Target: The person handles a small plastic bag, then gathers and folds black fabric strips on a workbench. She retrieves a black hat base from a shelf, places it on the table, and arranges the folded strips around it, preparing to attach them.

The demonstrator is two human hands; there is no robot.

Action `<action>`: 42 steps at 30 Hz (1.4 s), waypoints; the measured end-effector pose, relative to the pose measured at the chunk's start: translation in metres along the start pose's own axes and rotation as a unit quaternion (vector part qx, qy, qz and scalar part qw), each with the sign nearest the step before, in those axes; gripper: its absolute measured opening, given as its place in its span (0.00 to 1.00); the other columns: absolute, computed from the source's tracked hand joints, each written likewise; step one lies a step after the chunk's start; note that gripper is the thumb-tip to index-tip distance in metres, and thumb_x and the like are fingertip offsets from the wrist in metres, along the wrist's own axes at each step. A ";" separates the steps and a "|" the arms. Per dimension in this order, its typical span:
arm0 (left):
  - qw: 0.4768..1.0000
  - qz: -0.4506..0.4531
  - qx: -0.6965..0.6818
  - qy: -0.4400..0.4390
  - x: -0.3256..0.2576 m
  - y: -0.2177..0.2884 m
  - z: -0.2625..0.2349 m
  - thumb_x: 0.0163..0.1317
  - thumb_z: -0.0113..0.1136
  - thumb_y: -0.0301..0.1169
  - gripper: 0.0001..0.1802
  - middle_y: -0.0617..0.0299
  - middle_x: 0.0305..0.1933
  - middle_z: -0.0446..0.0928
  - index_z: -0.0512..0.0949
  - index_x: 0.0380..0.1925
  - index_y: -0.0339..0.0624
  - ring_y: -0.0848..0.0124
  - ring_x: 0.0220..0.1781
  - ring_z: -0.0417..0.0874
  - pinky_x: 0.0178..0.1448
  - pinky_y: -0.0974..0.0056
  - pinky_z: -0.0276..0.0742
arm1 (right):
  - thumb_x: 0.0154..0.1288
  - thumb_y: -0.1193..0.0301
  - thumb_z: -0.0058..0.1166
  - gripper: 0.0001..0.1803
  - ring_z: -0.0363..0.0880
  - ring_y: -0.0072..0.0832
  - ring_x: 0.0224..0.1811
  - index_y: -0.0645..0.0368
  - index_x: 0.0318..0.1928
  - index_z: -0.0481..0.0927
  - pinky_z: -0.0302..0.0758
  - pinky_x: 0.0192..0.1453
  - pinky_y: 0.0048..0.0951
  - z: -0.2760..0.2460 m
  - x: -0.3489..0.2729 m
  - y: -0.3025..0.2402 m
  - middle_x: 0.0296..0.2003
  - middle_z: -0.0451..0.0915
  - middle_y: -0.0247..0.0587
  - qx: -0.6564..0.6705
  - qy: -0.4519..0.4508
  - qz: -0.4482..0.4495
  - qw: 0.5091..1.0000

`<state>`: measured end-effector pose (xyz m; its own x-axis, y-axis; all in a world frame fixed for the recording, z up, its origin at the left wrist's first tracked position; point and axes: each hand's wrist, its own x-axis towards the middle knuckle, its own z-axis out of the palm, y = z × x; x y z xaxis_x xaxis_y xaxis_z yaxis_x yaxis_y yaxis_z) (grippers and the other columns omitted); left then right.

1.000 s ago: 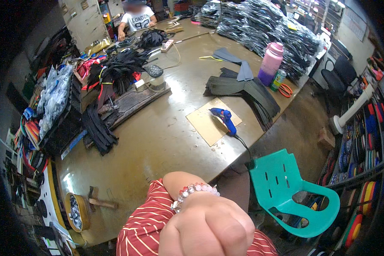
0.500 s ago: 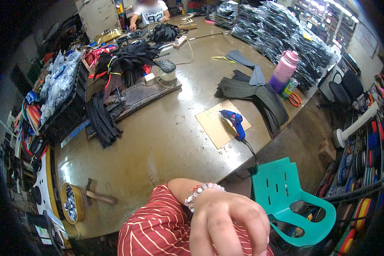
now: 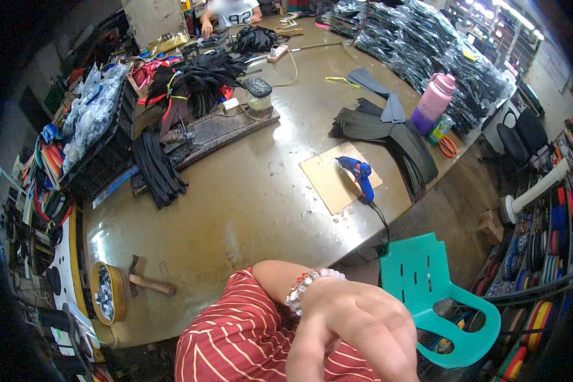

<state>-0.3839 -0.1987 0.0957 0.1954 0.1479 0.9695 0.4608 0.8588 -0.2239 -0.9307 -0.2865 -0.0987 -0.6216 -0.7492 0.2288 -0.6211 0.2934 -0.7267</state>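
View shifted nearer worn brown worktable [image 3: 248, 210]; cluttered workshop, teal chair [image 3: 439, 299] beside.

Place: a strap-and-webbing workshop.
Bench: large worn worktable [image 3: 248, 210], centre of frame.
Stock: heaps of black straps [image 3: 420, 44], upper right.
Tools: blue glue gun [image 3: 361, 179] right of centre; hammer [image 3: 148, 282] lower left.

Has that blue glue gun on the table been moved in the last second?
No. The blue glue gun lies on the same spot of its cardboard sheet, beside the stack of dark straps. Only the head camera shifted, so everything slid across the picture together.
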 end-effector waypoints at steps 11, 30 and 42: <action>0.989 -0.055 0.000 0.134 0.013 0.013 0.001 0.64 0.49 0.43 0.25 0.51 0.49 0.74 0.63 0.59 0.47 0.59 0.42 0.77 0.38 0.62 0.77 | 0.67 0.51 0.40 0.30 0.62 0.46 0.63 0.51 0.65 0.59 0.64 0.61 0.48 -0.005 0.001 0.006 0.63 0.60 0.48 0.025 0.004 0.021 0.999; 0.950 -0.295 0.007 0.103 0.007 0.019 -0.058 0.66 0.50 0.35 0.13 0.63 0.26 0.74 0.72 0.42 0.36 0.75 0.23 0.74 0.26 0.72 0.67 | 0.70 0.49 0.32 0.31 0.52 0.46 0.69 0.42 0.70 0.49 0.56 0.65 0.53 -0.094 0.034 0.070 0.70 0.46 0.45 0.391 -0.090 0.191 0.896; 0.684 -0.567 0.434 -0.152 -0.066 0.044 -0.032 0.56 0.56 0.22 0.09 0.56 0.29 0.77 0.78 0.38 0.38 0.67 0.29 0.79 0.36 0.67 0.74 | 0.64 0.71 0.47 0.24 0.73 0.41 0.52 0.65 0.60 0.65 0.69 0.55 0.38 0.052 0.073 -0.035 0.54 0.71 0.49 0.391 -0.158 0.056 0.905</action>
<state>-0.3487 -0.1868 0.0192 -0.1112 -0.8723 0.4762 -0.5456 0.4541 0.7044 -0.9293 -0.3824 -0.0905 -0.4161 -0.9091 0.0189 0.0425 -0.0402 -0.9983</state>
